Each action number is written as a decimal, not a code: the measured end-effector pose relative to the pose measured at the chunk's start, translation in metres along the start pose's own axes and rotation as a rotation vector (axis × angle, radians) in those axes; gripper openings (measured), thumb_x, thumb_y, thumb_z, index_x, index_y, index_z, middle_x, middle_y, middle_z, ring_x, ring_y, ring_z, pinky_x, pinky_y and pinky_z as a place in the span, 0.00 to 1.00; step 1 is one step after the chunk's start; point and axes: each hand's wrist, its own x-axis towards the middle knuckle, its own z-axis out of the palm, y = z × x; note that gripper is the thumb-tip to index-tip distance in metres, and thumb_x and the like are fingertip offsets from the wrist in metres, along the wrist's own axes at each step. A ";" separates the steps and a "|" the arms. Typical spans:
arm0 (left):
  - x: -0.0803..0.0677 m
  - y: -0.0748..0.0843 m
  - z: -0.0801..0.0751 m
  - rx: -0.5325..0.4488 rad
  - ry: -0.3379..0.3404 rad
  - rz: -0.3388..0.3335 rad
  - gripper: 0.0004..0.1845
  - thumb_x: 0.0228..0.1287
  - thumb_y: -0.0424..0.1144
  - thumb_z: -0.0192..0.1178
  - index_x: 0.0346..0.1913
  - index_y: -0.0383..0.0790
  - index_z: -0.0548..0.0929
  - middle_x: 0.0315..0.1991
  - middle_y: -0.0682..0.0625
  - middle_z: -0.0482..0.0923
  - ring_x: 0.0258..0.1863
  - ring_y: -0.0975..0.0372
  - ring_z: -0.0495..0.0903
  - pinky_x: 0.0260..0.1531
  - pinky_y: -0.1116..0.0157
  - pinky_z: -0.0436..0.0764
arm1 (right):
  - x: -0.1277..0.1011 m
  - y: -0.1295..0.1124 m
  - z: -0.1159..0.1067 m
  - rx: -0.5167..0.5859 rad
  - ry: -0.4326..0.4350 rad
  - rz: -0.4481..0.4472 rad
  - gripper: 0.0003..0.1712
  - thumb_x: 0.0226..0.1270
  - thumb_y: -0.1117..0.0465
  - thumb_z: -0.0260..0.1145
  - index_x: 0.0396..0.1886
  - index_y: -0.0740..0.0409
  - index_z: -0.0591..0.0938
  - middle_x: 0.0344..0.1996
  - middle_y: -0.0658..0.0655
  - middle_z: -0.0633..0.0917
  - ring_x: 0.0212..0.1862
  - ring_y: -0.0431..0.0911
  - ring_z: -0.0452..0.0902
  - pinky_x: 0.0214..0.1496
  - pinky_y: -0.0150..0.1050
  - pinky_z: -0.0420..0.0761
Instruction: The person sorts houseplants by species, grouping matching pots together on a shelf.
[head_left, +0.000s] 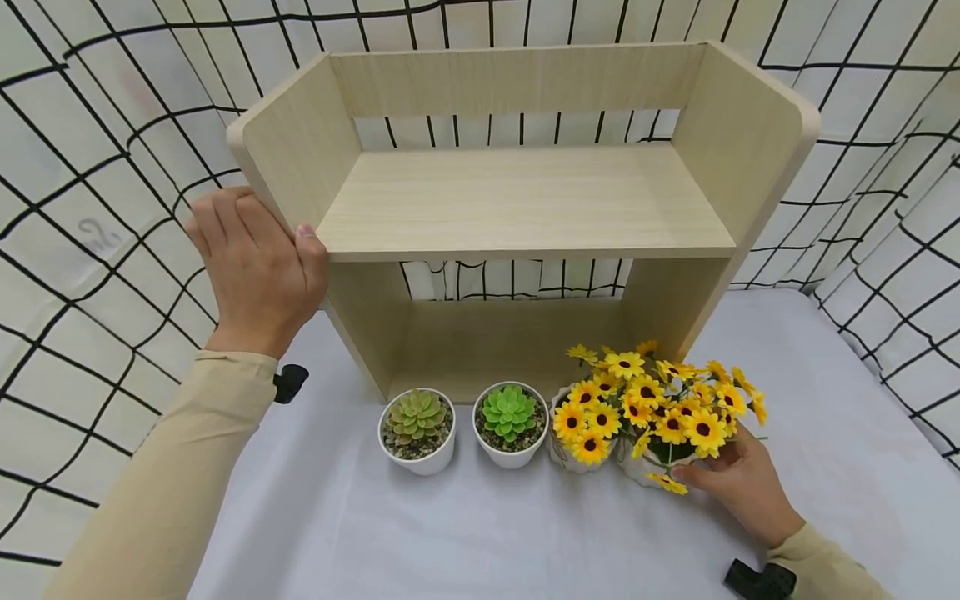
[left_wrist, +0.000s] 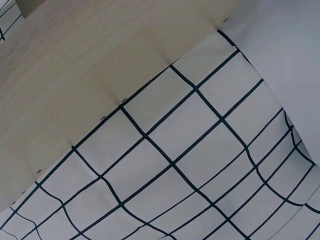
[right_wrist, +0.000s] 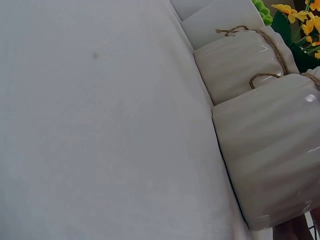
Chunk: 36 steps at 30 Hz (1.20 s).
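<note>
A pale wooden two-tier shelf [head_left: 525,200] stands upright on the white cloth. My left hand [head_left: 258,271] grips its left side panel, thumb at the front edge; the fingertips are hidden. At the lower right, my right hand [head_left: 750,483] holds a white flower pot [right_wrist: 270,155] with yellow flowers [head_left: 705,429], thumb at its front. Touching it on the left is a second white flower pot [right_wrist: 245,65] tied with twine, its yellow flowers [head_left: 588,421] overlapping the first. Further left are a bright green potted succulent [head_left: 510,412] and a duller green potted succulent [head_left: 417,417].
Black wire grid panels [head_left: 112,258] close in the back and both sides, with white sheeting behind. The plants stand in a row before the shelf's lower compartment [head_left: 517,333]. White cloth [head_left: 450,542] covers the surface in front.
</note>
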 end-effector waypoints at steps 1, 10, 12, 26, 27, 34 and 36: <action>0.000 0.000 0.000 -0.002 0.002 0.000 0.27 0.68 0.47 0.34 0.51 0.22 0.67 0.47 0.27 0.67 0.49 0.37 0.60 0.52 0.41 0.54 | 0.000 0.000 0.000 0.009 -0.007 -0.001 0.48 0.55 0.70 0.78 0.74 0.57 0.65 0.59 0.24 0.74 0.56 0.19 0.75 0.52 0.20 0.80; 0.001 -0.001 -0.001 -0.016 0.010 -0.011 0.28 0.68 0.48 0.34 0.50 0.22 0.68 0.47 0.26 0.67 0.49 0.37 0.60 0.53 0.40 0.54 | 0.001 -0.003 0.011 0.096 -0.030 -0.043 0.52 0.59 0.71 0.75 0.78 0.50 0.59 0.66 0.34 0.70 0.63 0.21 0.72 0.57 0.19 0.78; 0.001 -0.001 -0.001 -0.016 0.004 -0.012 0.28 0.68 0.48 0.33 0.50 0.22 0.67 0.47 0.27 0.67 0.49 0.37 0.59 0.53 0.41 0.53 | 0.000 -0.003 0.013 0.101 -0.012 -0.045 0.52 0.58 0.72 0.76 0.78 0.51 0.59 0.66 0.34 0.70 0.63 0.21 0.71 0.57 0.19 0.77; 0.002 0.001 -0.001 -0.019 -0.011 -0.023 0.28 0.69 0.48 0.33 0.50 0.22 0.67 0.47 0.26 0.67 0.49 0.37 0.59 0.53 0.41 0.54 | -0.007 -0.002 0.025 0.034 0.110 -0.061 0.51 0.57 0.71 0.76 0.78 0.60 0.61 0.63 0.27 0.70 0.62 0.18 0.68 0.58 0.14 0.73; 0.002 0.001 -0.001 -0.018 -0.012 -0.024 0.28 0.69 0.48 0.33 0.50 0.22 0.67 0.47 0.26 0.67 0.49 0.37 0.59 0.53 0.41 0.54 | -0.006 -0.002 0.025 0.033 0.112 -0.056 0.51 0.57 0.71 0.77 0.78 0.60 0.61 0.63 0.28 0.70 0.62 0.18 0.68 0.58 0.14 0.73; 0.000 0.003 -0.002 -0.017 -0.032 -0.022 0.28 0.70 0.49 0.33 0.50 0.22 0.66 0.47 0.27 0.66 0.49 0.37 0.59 0.52 0.42 0.54 | -0.008 -0.006 0.027 0.045 0.154 -0.021 0.51 0.55 0.70 0.78 0.77 0.54 0.63 0.62 0.30 0.71 0.62 0.20 0.69 0.58 0.14 0.73; 0.000 0.003 -0.001 -0.020 -0.024 -0.019 0.28 0.70 0.49 0.33 0.50 0.22 0.67 0.47 0.26 0.66 0.49 0.37 0.59 0.52 0.42 0.54 | -0.010 -0.006 0.027 0.062 0.163 -0.030 0.53 0.55 0.72 0.78 0.77 0.54 0.62 0.63 0.31 0.71 0.62 0.21 0.69 0.58 0.14 0.73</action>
